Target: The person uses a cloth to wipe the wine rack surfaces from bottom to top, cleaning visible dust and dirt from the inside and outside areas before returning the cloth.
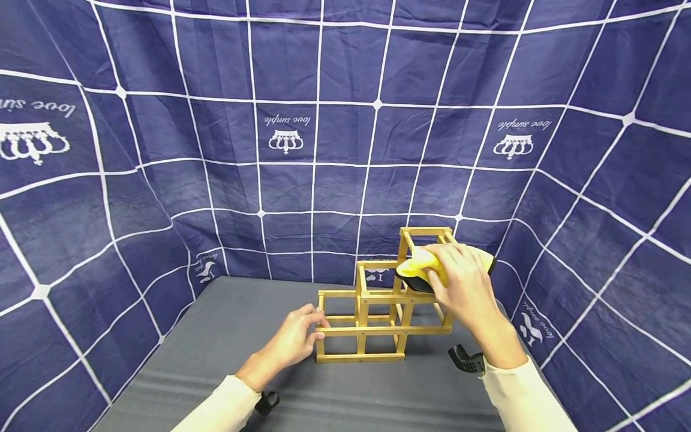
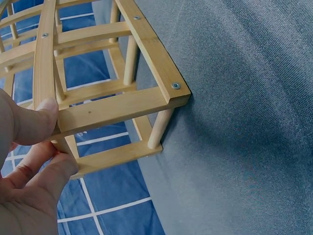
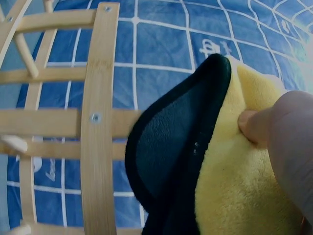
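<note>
A stepped wooden rack (image 1: 360, 331) of light slats and round dowels stands on the grey surface. At its low left end my left hand (image 1: 296, 335) pinches the corner of the upper frame; in the left wrist view the thumb (image 2: 43, 119) lies on the slat and the fingers curl beneath it. My right hand (image 1: 465, 282) grips a folded yellow cloth (image 1: 423, 261) with dark edging at the tall right end. In the right wrist view the thumb presses into the plush yellow side, and a dark flap (image 3: 171, 142) hangs beside a rack upright (image 3: 99, 98).
Blue fabric with a white grid (image 1: 345, 138) hangs behind and on both sides. The grey surface (image 1: 216, 336) extends in front and to the left of the rack. A black strap (image 1: 267, 403) sits at the left wrist, another black piece (image 1: 465, 359) at the right.
</note>
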Demonstrator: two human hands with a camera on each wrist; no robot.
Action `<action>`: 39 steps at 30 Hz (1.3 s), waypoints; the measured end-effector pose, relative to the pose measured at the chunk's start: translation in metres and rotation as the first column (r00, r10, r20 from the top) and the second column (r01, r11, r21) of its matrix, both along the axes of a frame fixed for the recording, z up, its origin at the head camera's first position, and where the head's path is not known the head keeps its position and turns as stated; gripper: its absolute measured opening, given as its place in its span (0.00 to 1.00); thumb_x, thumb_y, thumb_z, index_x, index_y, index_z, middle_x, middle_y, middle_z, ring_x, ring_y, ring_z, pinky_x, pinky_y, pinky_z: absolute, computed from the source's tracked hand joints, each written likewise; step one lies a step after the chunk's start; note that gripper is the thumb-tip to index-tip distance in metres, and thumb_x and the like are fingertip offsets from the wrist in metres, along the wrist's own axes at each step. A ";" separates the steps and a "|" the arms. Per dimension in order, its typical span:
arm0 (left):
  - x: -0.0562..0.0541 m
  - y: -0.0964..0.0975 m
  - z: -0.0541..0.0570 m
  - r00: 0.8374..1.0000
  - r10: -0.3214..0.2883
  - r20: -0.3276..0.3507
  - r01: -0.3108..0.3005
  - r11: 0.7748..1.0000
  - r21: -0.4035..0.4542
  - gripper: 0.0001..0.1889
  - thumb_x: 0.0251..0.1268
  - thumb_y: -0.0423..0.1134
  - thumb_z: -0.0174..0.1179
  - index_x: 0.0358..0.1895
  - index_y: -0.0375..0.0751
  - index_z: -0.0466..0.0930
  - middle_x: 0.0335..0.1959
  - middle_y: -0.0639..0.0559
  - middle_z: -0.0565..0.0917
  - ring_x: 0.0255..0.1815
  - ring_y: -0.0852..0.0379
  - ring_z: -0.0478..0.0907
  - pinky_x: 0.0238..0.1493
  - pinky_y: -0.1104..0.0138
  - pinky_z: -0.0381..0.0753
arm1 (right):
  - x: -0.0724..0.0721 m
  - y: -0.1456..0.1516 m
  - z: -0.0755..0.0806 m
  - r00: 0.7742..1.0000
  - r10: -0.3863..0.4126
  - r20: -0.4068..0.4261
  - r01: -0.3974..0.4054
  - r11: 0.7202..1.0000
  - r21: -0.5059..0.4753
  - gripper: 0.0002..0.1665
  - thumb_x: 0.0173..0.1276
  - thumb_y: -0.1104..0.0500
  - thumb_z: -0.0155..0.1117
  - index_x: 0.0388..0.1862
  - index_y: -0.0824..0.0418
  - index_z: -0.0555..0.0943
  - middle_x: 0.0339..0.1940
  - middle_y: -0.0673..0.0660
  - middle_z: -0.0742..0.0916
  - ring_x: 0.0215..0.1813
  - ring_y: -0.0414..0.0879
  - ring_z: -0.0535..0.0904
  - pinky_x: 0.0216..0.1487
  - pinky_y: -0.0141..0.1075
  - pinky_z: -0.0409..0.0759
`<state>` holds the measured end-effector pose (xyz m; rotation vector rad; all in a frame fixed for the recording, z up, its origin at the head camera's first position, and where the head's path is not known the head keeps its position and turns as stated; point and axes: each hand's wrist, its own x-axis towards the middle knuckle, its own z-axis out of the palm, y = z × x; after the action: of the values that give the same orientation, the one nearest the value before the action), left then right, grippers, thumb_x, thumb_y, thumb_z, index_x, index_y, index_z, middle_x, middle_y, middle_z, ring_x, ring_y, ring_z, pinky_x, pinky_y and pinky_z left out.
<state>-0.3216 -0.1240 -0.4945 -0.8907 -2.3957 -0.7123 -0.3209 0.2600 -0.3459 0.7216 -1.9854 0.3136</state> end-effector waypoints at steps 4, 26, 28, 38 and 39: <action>0.000 0.000 0.000 1.000 0.007 -0.003 -0.007 1.000 0.016 0.16 0.61 0.22 0.82 0.40 0.48 0.91 0.48 0.47 0.92 0.58 0.40 0.95 0.63 0.45 0.96 | 0.000 0.011 0.000 1.000 -0.010 -0.027 0.011 1.000 0.017 0.27 0.65 0.70 0.81 0.64 0.63 0.89 0.55 0.65 0.95 0.59 0.71 0.88 0.65 0.66 0.83; -0.004 0.009 -0.003 0.995 0.053 0.081 -0.058 0.997 0.057 0.14 0.61 0.23 0.82 0.39 0.46 0.92 0.48 0.45 0.92 0.64 0.36 0.95 0.67 0.44 0.95 | 0.005 0.056 -0.038 0.992 -0.048 -0.120 -0.017 0.871 -0.491 0.30 0.64 0.81 0.69 0.64 0.68 0.93 0.59 0.70 0.96 0.60 0.70 0.88 0.77 0.13 0.69; -0.006 0.009 -0.004 0.994 0.056 0.094 -0.062 0.996 0.066 0.13 0.61 0.24 0.83 0.39 0.46 0.92 0.48 0.45 0.92 0.64 0.36 0.95 0.67 0.45 0.95 | 0.008 0.053 -0.040 0.985 -0.053 -0.167 -0.042 0.853 -0.521 0.27 0.64 0.81 0.68 0.62 0.70 0.93 0.57 0.71 0.96 0.59 0.70 0.88 0.77 0.15 0.72; -0.018 0.009 -0.004 0.993 0.061 0.101 -0.070 0.993 0.094 0.12 0.60 0.25 0.84 0.37 0.45 0.92 0.47 0.44 0.93 0.63 0.34 0.95 0.64 0.43 0.96 | 0.025 0.029 -0.057 0.885 -0.081 -0.458 -0.227 0.784 -0.577 0.12 0.70 0.76 0.71 0.49 0.75 0.93 0.46 0.76 0.95 0.50 0.74 0.89 0.75 0.30 0.86; -0.019 0.009 -0.004 0.993 0.062 0.103 -0.072 0.993 0.095 0.12 0.60 0.25 0.84 0.37 0.45 0.92 0.47 0.44 0.93 0.63 0.34 0.95 0.64 0.44 0.96 | 0.025 0.027 -0.060 0.872 -0.086 -0.483 -0.241 0.781 -0.576 0.11 0.71 0.75 0.71 0.49 0.75 0.94 0.45 0.76 0.95 0.49 0.74 0.89 0.74 0.32 0.87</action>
<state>-0.3410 -0.1145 -0.4988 -0.7473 -2.4414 -0.8597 -0.2956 0.2875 -0.4061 0.3916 -1.2446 0.7273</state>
